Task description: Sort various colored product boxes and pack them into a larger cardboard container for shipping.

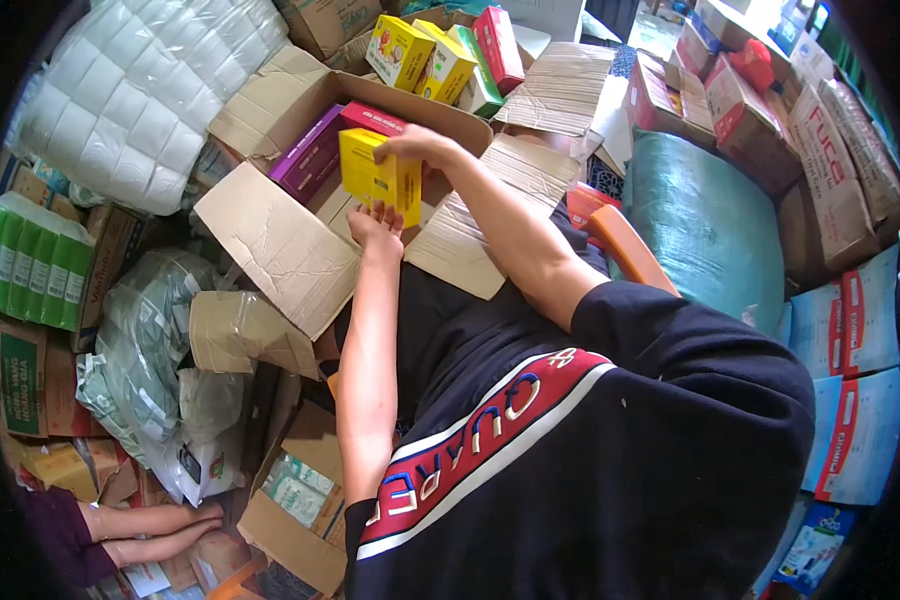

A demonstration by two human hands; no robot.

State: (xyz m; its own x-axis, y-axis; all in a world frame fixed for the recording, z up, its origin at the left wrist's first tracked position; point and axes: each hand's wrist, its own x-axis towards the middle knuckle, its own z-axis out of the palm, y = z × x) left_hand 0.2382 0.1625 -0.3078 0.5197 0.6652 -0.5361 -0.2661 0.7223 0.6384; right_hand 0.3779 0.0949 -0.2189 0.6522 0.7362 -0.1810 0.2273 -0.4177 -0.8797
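An open cardboard box rests before me with its flaps folded out. Over its inside I hold a yellow carton upright. My right hand grips the carton's upper right edge. Below it, my left hand is at the carton's lower edge with fingers curled; its fingertips seem to touch the carton. A purple carton stands along the box's left wall. Beside it a red carton lies against the far wall, partly hidden by the yellow one.
Beyond the box stand yellow cartons, a green-and-white carton and a red carton. A large green wrapped bundle sits right, by an orange chair arm. Plastic-wrapped white rolls are upper left. Another person's legs show lower left.
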